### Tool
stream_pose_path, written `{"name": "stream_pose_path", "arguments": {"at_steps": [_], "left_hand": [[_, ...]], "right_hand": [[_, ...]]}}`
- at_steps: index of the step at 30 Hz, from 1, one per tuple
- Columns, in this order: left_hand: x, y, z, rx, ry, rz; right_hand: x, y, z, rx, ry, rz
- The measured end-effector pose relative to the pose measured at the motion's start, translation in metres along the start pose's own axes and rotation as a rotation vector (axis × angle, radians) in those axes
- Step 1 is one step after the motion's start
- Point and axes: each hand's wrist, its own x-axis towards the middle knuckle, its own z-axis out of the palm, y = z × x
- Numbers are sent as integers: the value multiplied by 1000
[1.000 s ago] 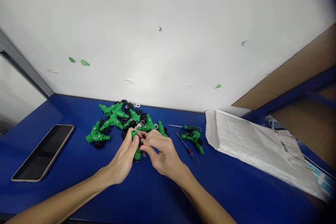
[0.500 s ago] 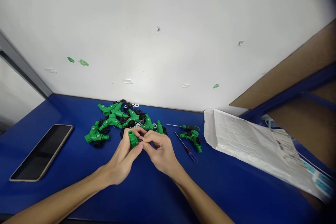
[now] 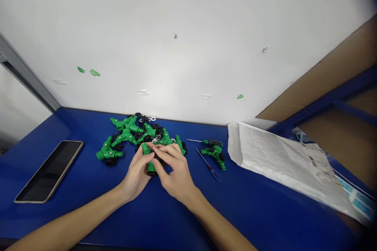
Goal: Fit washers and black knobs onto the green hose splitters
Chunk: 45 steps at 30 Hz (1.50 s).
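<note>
Left hand and right hand both closed on green plastic hose fitting: grip firm, fitting tilted, in front of pile. Open blue surface toward you. Green fitting pile just beyond your hands. Right, well clear: two screwdrivers, loose fitting, white bag. Left, open gap, then phone. Versus earlier: right hand now further over fitting, hiding more.

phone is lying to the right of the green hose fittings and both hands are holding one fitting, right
No: the phone lies to the left of the green hose fittings, not the right, as the head view shows. The left hand and right hand do hold one fitting.
</note>
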Motion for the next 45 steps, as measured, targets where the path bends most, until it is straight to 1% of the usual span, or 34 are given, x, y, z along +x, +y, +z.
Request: {"name": "stream_pose_path", "arguments": {"at_steps": [4,6,11,14,19,22,24,28,31,33,39,45], "left_hand": [[2,2,5,-68,126,-91],[3,3,7,-92,158,-129],[4,7,7,-140,92,-212],[3,9,9,-181,85,-194],[0,16,16,-322,110,-180],[-1,17,17,-321,140,-163],[-2,17,18,-308,161,-143],[-1,16,18,-300,160,-112],[-1,16,18,-293,200,-99],[0,16,18,-294,215,-105],[1,17,18,-298,204,-140],[2,18,19,-299,200,-163]], "right_hand": [[2,-1,1,-40,-16,119],[4,-2,1,-31,-27,163],[9,0,-2,4,-54,218],[10,5,-6,60,-64,220],[13,24,-18,171,37,288],[11,35,-24,237,78,320],[8,39,-26,261,81,332],[3,39,-26,288,57,371],[3,36,-27,302,74,391],[4,36,-28,312,89,395],[4,36,-30,348,110,387],[4,35,-29,352,98,389]]}}
